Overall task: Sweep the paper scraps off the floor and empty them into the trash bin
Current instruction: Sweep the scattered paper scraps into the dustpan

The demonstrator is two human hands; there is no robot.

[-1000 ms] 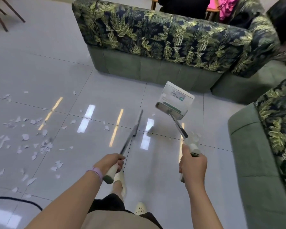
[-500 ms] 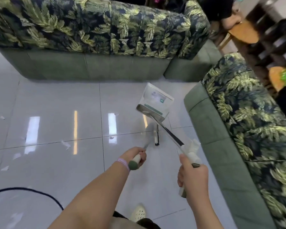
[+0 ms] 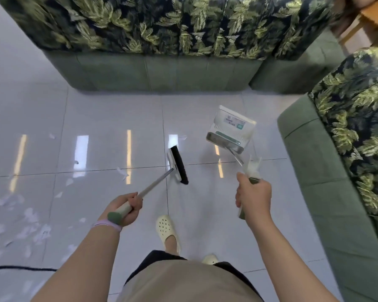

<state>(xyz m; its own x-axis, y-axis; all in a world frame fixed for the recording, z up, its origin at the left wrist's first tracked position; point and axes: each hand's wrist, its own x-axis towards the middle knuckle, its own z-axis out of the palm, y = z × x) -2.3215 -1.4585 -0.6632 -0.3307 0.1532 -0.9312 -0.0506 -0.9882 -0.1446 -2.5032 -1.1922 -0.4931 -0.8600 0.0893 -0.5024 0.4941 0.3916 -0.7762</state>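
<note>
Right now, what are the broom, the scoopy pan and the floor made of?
The broom: its head looks like white plastic with dark bristles, and the thin shiny pole looks like metal. The dustpan seems pale, smooth plastic, with a printed label on it. The floor looks like glossy glazed tile: lights mirror in it and thin joint lines cross it. The left hand grips the broom, the right hand the dustpan.

Left hand (image 3: 124, 209) curled round a handle end, arm extended toward 12 o'clock, band at the wrist. Right hand (image 3: 254, 196) fisted round a second handle, at 3 o'clock from the left; thumb position apparently on top, partly obscured.
</note>
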